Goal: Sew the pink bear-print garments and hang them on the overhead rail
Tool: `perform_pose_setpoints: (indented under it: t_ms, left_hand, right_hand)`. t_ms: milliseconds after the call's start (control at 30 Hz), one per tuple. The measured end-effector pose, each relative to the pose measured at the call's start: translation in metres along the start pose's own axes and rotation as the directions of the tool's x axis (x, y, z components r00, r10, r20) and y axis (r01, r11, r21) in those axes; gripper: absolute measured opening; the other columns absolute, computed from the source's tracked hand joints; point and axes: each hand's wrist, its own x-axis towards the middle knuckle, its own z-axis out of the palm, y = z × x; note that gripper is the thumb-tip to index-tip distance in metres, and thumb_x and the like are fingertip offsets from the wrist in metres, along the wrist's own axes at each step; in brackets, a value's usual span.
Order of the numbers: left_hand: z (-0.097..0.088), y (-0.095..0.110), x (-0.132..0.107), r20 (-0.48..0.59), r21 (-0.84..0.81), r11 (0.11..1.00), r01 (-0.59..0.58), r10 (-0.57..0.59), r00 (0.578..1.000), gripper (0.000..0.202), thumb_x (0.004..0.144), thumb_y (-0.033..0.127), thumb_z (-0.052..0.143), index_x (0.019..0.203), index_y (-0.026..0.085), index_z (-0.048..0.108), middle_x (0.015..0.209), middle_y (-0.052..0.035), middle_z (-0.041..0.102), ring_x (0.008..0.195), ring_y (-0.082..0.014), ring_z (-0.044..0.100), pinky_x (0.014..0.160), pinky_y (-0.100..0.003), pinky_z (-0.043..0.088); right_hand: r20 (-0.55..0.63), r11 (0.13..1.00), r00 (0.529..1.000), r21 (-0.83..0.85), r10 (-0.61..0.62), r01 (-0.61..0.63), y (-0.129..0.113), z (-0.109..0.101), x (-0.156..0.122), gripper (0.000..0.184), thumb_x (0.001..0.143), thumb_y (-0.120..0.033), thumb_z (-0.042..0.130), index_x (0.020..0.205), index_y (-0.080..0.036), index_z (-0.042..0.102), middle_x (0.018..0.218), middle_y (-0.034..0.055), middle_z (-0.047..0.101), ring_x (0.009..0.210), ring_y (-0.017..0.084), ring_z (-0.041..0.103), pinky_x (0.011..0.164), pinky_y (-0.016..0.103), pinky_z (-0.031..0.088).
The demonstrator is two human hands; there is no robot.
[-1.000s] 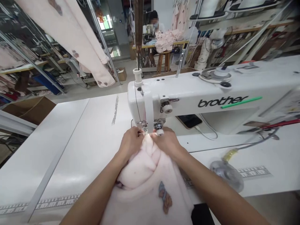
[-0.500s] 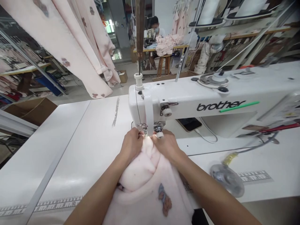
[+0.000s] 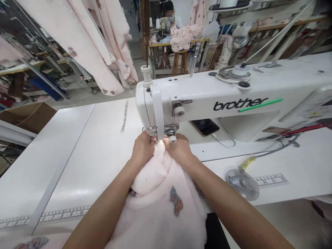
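Observation:
Pale pink fleece fabric with a printed bear figure runs from the front edge up to the needle area of a white sewing machine. My left hand grips the fabric just left of the presser foot, fingers closed on it. On the other side, my right hand pinches the same fabric, its fingertips partly hidden behind the tension knob. The cloth is bunched and folded between both wrists. A white strip hangs down the machine's head to the needle, where the exact stitching point is hidden.
A phone with a white cable lies under the machine arm. A clear round dish sits at right, near a ruler tape. Pink garments hang at upper left. Behind the machine, a person sits at another table.
The whole view has shifted, so the machine and hands appear higher and slightly left. Both hands keep their hold beside the needle. More pink fabric shows at the lower left.

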Motion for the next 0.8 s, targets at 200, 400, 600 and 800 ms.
perform_pose_setpoints:
  t_ms: [200,400,600,800]
  left_hand:
    - [0.002,0.0,0.004,-0.059,0.042,0.998,-0.046,0.048,0.997,0.021,0.079,0.018,0.044,0.091,0.017,0.062,0.098,-0.0092,0.064,0.093,-0.0259,0.059,0.075,-0.03,0.044]
    - [-0.002,-0.001,0.003,-0.049,-0.013,0.998,-0.065,0.064,0.997,0.022,0.081,0.021,0.043,0.095,0.017,0.06,0.1,-0.0093,0.062,0.094,-0.0253,0.058,0.077,-0.031,0.044]
    - [-0.003,-0.008,-0.001,-0.015,-0.102,0.989,-0.111,0.11,0.994,0.022,0.083,0.022,0.041,0.097,0.015,0.057,0.096,-0.0095,0.062,0.091,-0.0231,0.058,0.076,-0.032,0.044]
    - [-0.004,-0.008,0.001,-0.017,-0.139,0.984,-0.11,0.109,0.994,0.016,0.082,0.018,0.044,0.089,0.016,0.058,0.09,-0.0066,0.061,0.083,-0.0207,0.058,0.068,-0.029,0.043]
  right_hand:
    - [-0.034,0.999,0.999,-0.043,-0.027,0.025,0.0,0.004,0.001,0.018,0.084,-0.016,0.044,0.085,-0.016,0.062,0.081,0.0078,0.064,0.078,0.024,0.058,0.061,0.029,0.035]
    - [-0.044,0.999,0.999,-0.034,-0.024,0.023,-0.001,0.005,0.001,0.018,0.086,-0.019,0.043,0.083,-0.017,0.061,0.08,0.0072,0.064,0.076,0.023,0.058,0.059,0.029,0.034]
    - [-0.076,0.948,0.983,0.26,-0.167,0.181,0.015,-0.009,-0.01,0.021,0.091,-0.027,0.034,0.092,-0.018,0.052,0.085,0.0042,0.06,0.078,0.019,0.055,0.064,0.026,0.037]
    - [-0.116,0.89,0.984,0.422,-0.134,0.171,0.022,-0.012,-0.008,0.024,0.086,-0.034,0.026,0.086,-0.02,0.045,0.08,0.0062,0.057,0.072,0.023,0.054,0.063,0.031,0.039]
